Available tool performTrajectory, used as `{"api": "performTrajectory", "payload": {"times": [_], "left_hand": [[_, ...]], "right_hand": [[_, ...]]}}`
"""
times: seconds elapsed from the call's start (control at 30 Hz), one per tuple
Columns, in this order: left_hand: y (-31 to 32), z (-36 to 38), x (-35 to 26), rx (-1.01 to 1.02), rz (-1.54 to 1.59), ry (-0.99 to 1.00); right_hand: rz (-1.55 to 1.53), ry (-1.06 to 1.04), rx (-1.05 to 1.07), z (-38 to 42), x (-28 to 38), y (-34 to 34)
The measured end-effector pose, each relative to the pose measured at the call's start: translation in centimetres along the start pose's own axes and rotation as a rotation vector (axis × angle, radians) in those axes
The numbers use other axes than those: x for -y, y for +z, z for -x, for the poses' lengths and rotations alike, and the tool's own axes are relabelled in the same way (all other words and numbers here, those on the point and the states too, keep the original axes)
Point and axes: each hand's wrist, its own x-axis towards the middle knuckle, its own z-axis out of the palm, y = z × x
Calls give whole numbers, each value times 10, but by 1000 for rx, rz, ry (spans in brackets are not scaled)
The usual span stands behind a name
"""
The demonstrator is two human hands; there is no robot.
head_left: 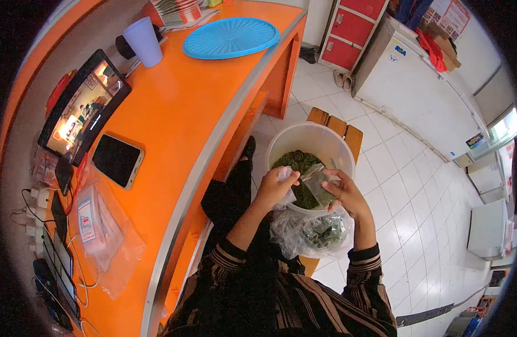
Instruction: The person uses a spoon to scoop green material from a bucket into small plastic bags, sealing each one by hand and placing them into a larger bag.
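Observation:
My left hand (273, 190) is closed around some whitish, crumpled plastic (287, 173) above the near left side of a white bucket (340, 147). My right hand (348, 195) pinches a small clear plastic bag (313, 178), held upright over the bucket's opening. Dark green chopped leaves (295, 160) lie inside the bucket, partly hidden behind both hands and the bag. Just below the hands sits a large clear plastic bag (289, 227) with several green-filled packets (324, 231) in it.
Under the bucket is a wooden slatted bench (352, 139). The orange counter (185, 112) on the left bears a blue lid (231, 38), a purple cup (143, 44), a tablet (85, 109), a phone (118, 160) and a pack of plastic bags (98, 224). A white chest freezer (413, 84) stands at right.

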Motion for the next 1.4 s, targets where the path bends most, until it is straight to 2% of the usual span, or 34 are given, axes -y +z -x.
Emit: {"api": "performTrajectory", "payload": {"times": [0.07,0.13,0.2,0.23,0.3,0.4,0.5,0.57,0.6,0.63,0.7,0.77,0.8,0.9,0.97,1.0,1.03,1.07,1.1,1.2,1.3,1.4], "left_hand": [[0,2,-3,24,-12,-50],[2,3,-7,48,-25,-98],[6,6,-8,96,-8,-5],[8,6,-9,95,-7,-4],[13,6,-11,51,-5,129],[17,5,-11,9,-44,153],[17,4,-13,-16,-50,161],[18,9,-24,-73,-120,231],[18,12,-30,-135,-186,299],[18,13,-33,-135,-186,299],[17,14,-37,-127,-196,452],[17,14,-40,-127,-213,484],[18,14,-42,-132,-226,517],[17,18,-45,-174,-271,520],[14,20,-51,-137,-267,485],[13,21,-53,-97,-265,450],[14,21,-52,-98,-264,448],[16,20,-49,-27,-106,442],[18,19,-49,45,54,434],[16,24,-53,111,-88,349],[15,29,-55,166,40,247],[19,38,-61,174,-83,307]], "right_hand": [[-60,24,-72,2,6,2],[-41,-24,-35,1,-4,4],[-24,-72,4,3,-8,7],[-40,-110,-11,4,-8,10],[-58,-148,-25,2,-12,13],[-70,-179,4,-3,-22,18],[-28,-187,-95,-3,-23,23],[111,-363,-90,-11,-40,16],[111,-364,-92,-11,-38,14],[109,-392,-147,-11,-36,12],[106,-418,-200,-11,-30,12],[365,-540,-358,-7,-21,17],[367,-541,-360,-3,-14,20],[451,-629,-316,1,-9,26],[327,-493,-377,-4,-18,15],[329,-492,-374,-3,-17,17],[158,-474,-296,-1,-17,22],[-11,-456,-220,1,-16,25],[-9,-456,-221,2,-17,24],[98,-417,-285,7,-19,26],[87,-507,-304,19,-7,36],[-21,-500,-283,25,-4,40]]}}
